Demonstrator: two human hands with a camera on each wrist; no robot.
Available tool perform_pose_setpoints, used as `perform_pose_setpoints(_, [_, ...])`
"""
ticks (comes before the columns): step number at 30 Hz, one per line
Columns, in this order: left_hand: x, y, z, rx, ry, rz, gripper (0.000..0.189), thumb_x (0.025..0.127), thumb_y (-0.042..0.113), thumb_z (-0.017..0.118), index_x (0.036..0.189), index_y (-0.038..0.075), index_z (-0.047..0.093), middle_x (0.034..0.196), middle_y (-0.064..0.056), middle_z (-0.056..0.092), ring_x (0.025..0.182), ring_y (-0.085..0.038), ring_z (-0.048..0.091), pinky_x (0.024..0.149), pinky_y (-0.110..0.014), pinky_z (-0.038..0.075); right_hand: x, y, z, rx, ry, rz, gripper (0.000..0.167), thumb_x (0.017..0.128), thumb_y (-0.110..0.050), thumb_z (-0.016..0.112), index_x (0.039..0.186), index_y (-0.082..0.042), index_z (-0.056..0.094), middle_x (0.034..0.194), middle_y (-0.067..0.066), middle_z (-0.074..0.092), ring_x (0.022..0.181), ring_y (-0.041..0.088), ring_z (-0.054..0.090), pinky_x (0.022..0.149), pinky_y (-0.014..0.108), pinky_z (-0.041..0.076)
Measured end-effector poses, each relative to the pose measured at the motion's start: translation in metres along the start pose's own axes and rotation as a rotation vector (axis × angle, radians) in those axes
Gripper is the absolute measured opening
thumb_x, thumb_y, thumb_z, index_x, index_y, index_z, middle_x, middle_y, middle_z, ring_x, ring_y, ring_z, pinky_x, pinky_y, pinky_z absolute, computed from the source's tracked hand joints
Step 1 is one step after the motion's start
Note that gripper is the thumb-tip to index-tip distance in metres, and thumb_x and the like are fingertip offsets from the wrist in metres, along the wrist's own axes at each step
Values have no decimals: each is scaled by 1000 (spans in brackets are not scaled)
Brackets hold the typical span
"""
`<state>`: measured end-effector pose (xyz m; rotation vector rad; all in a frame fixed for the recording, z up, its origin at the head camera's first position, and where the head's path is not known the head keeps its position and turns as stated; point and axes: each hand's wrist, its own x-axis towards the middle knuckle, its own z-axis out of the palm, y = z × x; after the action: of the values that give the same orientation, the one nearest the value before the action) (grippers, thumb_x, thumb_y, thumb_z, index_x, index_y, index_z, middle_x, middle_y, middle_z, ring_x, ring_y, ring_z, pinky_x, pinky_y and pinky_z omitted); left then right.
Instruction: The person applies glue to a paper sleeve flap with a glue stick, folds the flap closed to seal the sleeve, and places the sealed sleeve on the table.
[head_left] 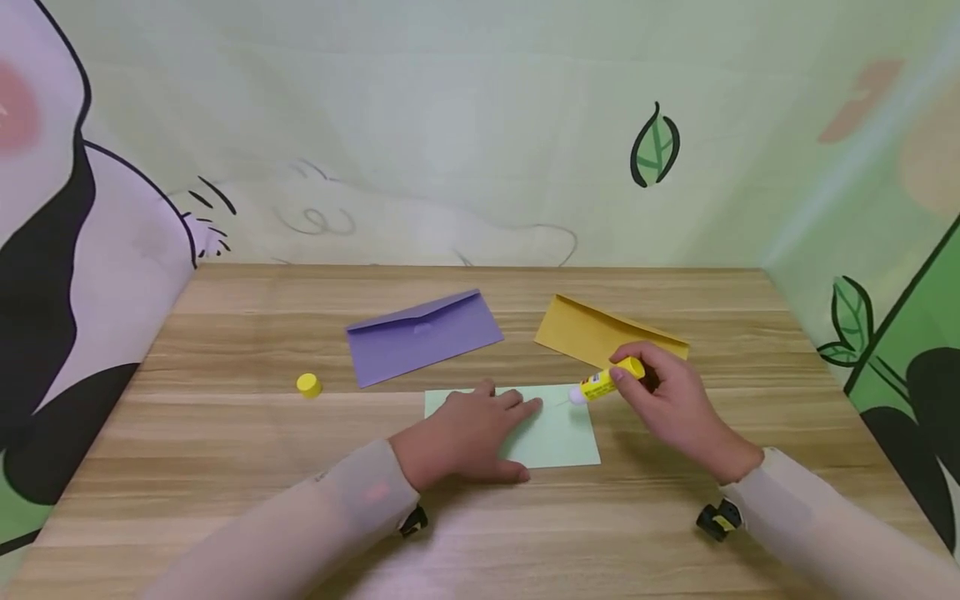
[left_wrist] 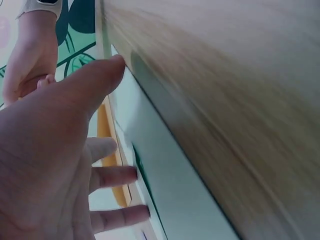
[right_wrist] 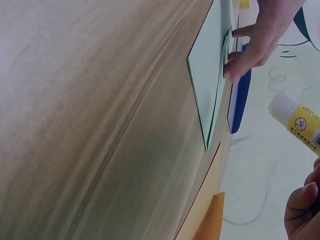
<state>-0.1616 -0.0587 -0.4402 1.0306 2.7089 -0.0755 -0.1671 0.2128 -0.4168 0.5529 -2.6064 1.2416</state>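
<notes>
A pale green envelope (head_left: 558, 437) lies flat on the table, its flap edge showing in the right wrist view. My left hand (head_left: 476, 433) rests on its left part with fingers spread and thumb out near the front edge. In my right hand (head_left: 678, 408) I grip an uncapped yellow glue stick (head_left: 603, 383) between thumb and fingers. Its white tip points down-left, over the envelope's upper right part; whether it touches the paper I cannot tell. The right wrist view shows the glue stick (right_wrist: 302, 125) tilted, with the curled fingers (right_wrist: 302, 200) below it.
A yellow cap (head_left: 308, 385) stands on the wooden table (head_left: 247, 467) to the left. Behind the green envelope lie a purple envelope (head_left: 427, 342) and, at the right, a yellow envelope (head_left: 573, 333), partly behind the right hand. A printed cloth (head_left: 450, 125) hangs behind the table.
</notes>
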Motion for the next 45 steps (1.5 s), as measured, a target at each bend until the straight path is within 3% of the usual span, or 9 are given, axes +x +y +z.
perform_pose_setpoints(6, [10, 9, -8, 65, -38, -3, 87, 84, 77, 57, 151, 22, 45, 145, 1, 49, 115, -27, 52, 71, -39, 57, -1, -3, 0, 2, -2, -5, 12, 96, -9, 67, 107, -5, 66, 73, 2, 44, 57, 13, 39, 49, 23, 35])
perform_pose_setpoints(14, [24, 7, -16, -1, -73, 75, 77, 87, 67, 63, 141, 12, 54, 150, 1, 47, 126, -27, 51, 95, -36, 53, 0, -5, -2, -1, -1, -7, 10, 96, -9, 67, 106, -6, 66, 72, 3, 45, 56, 13, 39, 49, 22, 36])
perform_pose_setpoints(18, [32, 6, -21, -54, -88, 88, 84, 84, 65, 69, 150, 19, 44, 147, -1, 49, 129, -34, 50, 103, -40, 48, 0, -5, -3, -3, -4, -5, 11, 96, -9, 67, 107, -6, 66, 72, 2, 45, 56, 13, 40, 49, 22, 36])
perform_pose_setpoints(22, [37, 9, -21, 36, -83, 96, 98, 80, 72, 67, 158, 24, 32, 151, -2, 43, 135, -32, 45, 105, -39, 46, 1, -3, -3, 9, -5, -1, 11, 96, -9, 66, 107, -6, 66, 72, 3, 46, 56, 13, 40, 49, 22, 37])
perform_pose_setpoints(27, [37, 12, -15, 149, -77, 98, 100, 79, 82, 57, 157, 24, 34, 149, -2, 41, 135, -23, 42, 109, -39, 42, -2, -1, -5, 17, 1, 12, 13, 97, -9, 65, 108, -2, 65, 77, 5, 51, 58, 12, 42, 50, 21, 39])
perform_pose_setpoints(36, [39, 8, -13, 127, -58, 100, 94, 81, 82, 54, 156, 28, 36, 149, 0, 42, 127, -24, 44, 112, -41, 36, -1, 3, -8, -8, 21, 9, 12, 96, -9, 67, 107, -5, 66, 76, 4, 49, 58, 12, 41, 50, 21, 38])
perform_pose_setpoints(39, [42, 7, -13, 139, -41, 98, 76, 92, 73, 47, 155, 31, 38, 148, 2, 43, 123, -24, 45, 109, -40, 38, -1, 3, -8, -24, 24, -10, 11, 94, -8, 68, 105, -8, 67, 73, 3, 45, 57, 12, 39, 49, 22, 36])
perform_pose_setpoints(42, [45, 7, -11, 181, -3, 100, 51, 104, 46, 44, 153, 31, 40, 146, 4, 45, 115, -23, 48, 98, -36, 42, -1, 3, -8, -39, 31, -22, 10, 94, -6, 69, 103, -8, 67, 72, 2, 43, 56, 11, 38, 48, 22, 36])
perform_pose_setpoints(45, [46, 9, -9, 213, 18, 94, 49, 105, 25, 43, 153, 34, 39, 145, 5, 45, 109, -22, 48, 91, -34, 42, -2, 3, -8, -40, 35, -32, 10, 93, -6, 69, 103, -7, 66, 72, 2, 44, 56, 12, 38, 48, 22, 36])
